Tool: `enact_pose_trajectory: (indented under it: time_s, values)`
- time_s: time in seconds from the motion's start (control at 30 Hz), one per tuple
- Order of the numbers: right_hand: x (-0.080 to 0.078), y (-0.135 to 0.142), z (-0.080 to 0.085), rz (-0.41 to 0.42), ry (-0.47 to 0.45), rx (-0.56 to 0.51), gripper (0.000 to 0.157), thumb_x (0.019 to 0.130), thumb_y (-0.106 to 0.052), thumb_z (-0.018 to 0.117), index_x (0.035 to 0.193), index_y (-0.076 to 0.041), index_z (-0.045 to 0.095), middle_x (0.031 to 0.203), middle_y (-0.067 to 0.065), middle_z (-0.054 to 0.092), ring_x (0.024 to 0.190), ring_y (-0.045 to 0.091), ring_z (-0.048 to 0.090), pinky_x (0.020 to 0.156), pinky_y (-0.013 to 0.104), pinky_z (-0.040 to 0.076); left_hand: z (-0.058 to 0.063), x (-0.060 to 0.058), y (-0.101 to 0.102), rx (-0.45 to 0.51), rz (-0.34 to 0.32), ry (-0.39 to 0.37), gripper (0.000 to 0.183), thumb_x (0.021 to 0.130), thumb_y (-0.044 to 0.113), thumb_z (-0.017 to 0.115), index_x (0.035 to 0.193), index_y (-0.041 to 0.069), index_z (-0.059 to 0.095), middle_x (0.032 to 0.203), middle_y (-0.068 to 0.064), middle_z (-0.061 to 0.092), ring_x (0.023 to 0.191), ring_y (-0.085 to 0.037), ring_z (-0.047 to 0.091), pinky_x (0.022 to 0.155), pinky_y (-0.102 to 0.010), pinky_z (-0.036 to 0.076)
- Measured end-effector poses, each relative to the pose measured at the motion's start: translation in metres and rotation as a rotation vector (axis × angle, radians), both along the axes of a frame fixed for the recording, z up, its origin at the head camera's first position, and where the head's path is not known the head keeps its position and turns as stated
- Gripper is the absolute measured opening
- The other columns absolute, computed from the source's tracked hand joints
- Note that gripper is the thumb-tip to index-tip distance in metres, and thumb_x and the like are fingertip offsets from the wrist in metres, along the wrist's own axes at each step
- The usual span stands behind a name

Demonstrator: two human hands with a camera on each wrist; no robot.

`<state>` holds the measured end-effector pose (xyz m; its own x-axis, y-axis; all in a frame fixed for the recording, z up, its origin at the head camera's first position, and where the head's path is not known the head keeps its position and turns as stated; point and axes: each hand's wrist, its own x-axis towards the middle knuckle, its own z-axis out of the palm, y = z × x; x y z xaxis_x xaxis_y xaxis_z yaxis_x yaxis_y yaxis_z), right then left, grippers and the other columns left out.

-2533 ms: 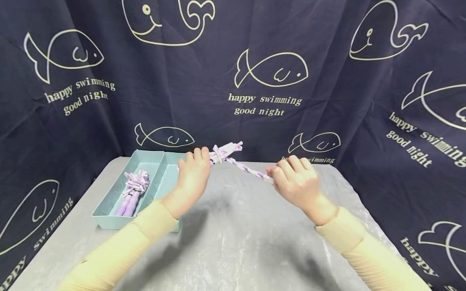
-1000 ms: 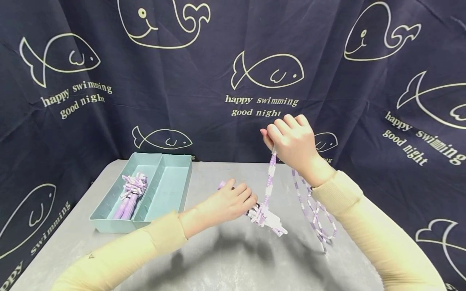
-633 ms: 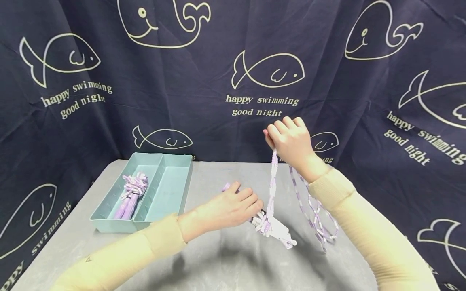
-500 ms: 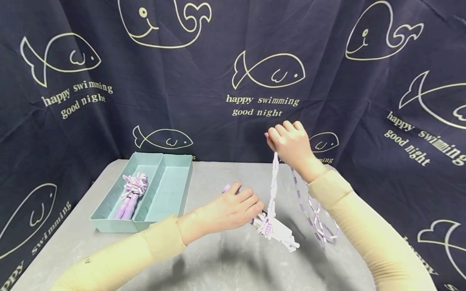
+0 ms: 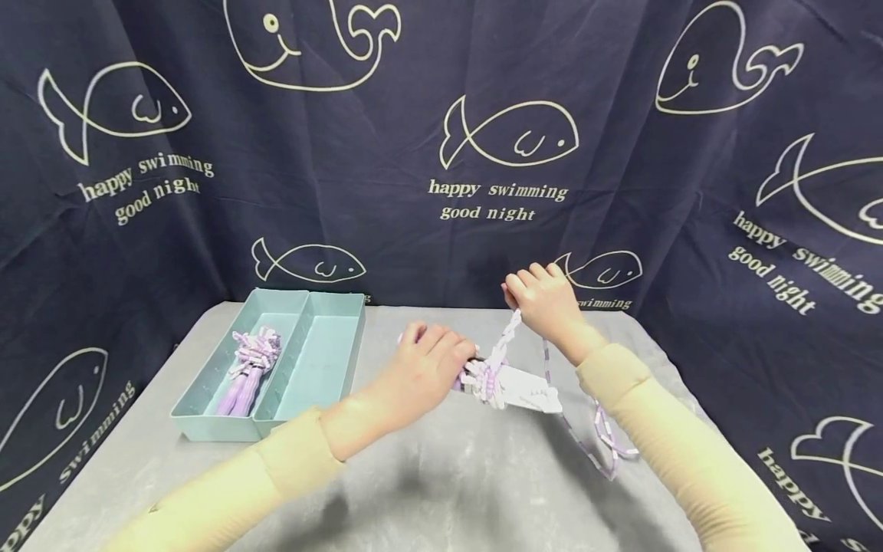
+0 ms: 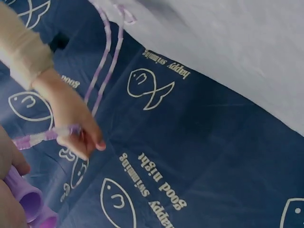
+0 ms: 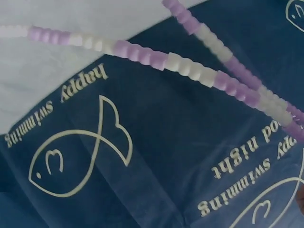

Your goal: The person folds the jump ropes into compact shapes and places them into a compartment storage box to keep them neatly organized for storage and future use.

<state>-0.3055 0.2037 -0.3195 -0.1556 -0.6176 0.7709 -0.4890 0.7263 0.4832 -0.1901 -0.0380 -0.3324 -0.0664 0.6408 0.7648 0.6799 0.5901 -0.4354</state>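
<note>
In the head view my left hand (image 5: 421, 376) grips the paired handles of a purple-and-white beaded jump rope (image 5: 491, 381). Their hollow purple ends (image 6: 31, 202) show beside the fingers in the left wrist view. Rope is wound around the handles near a white paper tag (image 5: 531, 389). My right hand (image 5: 548, 307), up and to the right, holds the strands that rise from this wrap. Loose rope hangs below it to the table, and two beaded strands (image 7: 190, 69) cross the right wrist view. A second jump rope (image 5: 248, 372), bundled, lies in the tray's left compartment.
The light-blue tray (image 5: 355, 337) has two compartments and stands on the left of the grey table (image 5: 469, 475). Dark blue cloth (image 5: 400, 192) with fish prints hangs behind and at both sides.
My right hand rose with the rope, then came down toward the wrap. The left hand moved right and down, then slightly back up and left. The tag now faces the head camera.
</note>
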Motion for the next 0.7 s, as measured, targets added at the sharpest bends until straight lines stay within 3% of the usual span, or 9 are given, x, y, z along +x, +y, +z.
enact_pose_trajectory:
  time_s: [0.2,0.43,0.57,0.7]
  values:
    - [0.003,-0.002,-0.021,0.020,-0.053,0.014,0.019,0.088,-0.011,0.050,0.071,-0.003,0.052,0.060,0.009,0.053,0.057,0.030,0.047,0.054,0.040,0.035,0.001,0.000,-0.005,0.050,0.036,-0.061,0.016,0.093,0.003,0.038,0.105,0.007,0.048,0.094,-0.002,0.055,0.084,-0.021,0.051,0.071,-0.035,0.037]
    - [0.009,0.000,-0.042,-0.001,-0.151,0.055,0.014,0.084,-0.014,0.049,0.073,-0.007,0.053,0.064,0.006,0.053,0.062,0.028,0.048,0.058,0.039,0.035,0.002,-0.002,-0.007,0.184,0.033,-0.237,0.023,0.084,-0.004,0.047,0.106,0.005,0.045,0.093,-0.006,0.054,0.085,-0.024,0.049,0.071,-0.037,0.033]
    - [0.011,0.011,-0.050,-0.041,-0.177,0.052,0.004,0.073,-0.009,0.055,0.075,-0.006,0.058,0.068,0.007,0.057,0.065,0.027,0.049,0.059,0.038,0.034,0.005,-0.003,-0.010,0.269,0.028,-0.291,0.032,0.077,-0.012,0.050,0.105,0.004,0.046,0.093,-0.008,0.053,0.085,-0.027,0.049,0.068,-0.039,0.031]
    - [0.011,0.015,-0.051,-0.051,-0.170,0.082,0.005,0.061,-0.004,0.060,0.063,-0.008,0.057,0.068,0.008,0.058,0.066,0.028,0.049,0.059,0.039,0.034,0.008,-0.005,-0.013,0.295,0.049,-0.290,0.034,0.075,-0.014,0.051,0.105,0.001,0.047,0.094,-0.010,0.054,0.085,-0.028,0.049,0.069,-0.040,0.032]
